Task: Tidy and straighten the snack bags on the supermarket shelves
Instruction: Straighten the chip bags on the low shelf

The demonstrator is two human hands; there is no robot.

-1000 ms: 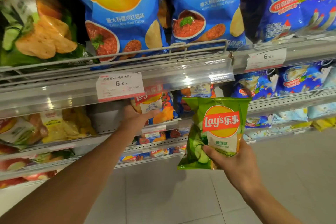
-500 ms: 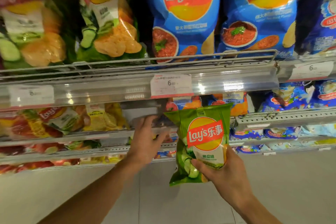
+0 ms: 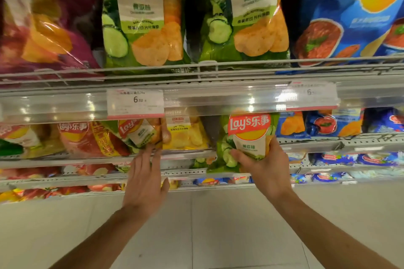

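A small green bag [image 3: 248,140] is gripped by the right hand [image 3: 265,167] at centre right, in front of the second shelf [image 3: 188,155]. The left hand [image 3: 145,178], fingers spread and holding nothing, is laid against a tilted green bag [image 3: 137,132] there. Above, two large green bags [image 3: 142,15] are flanked by a purple bag [image 3: 43,19] and a blue bag [image 3: 349,11]. A price tag [image 3: 135,102] is clipped to the upper rail.
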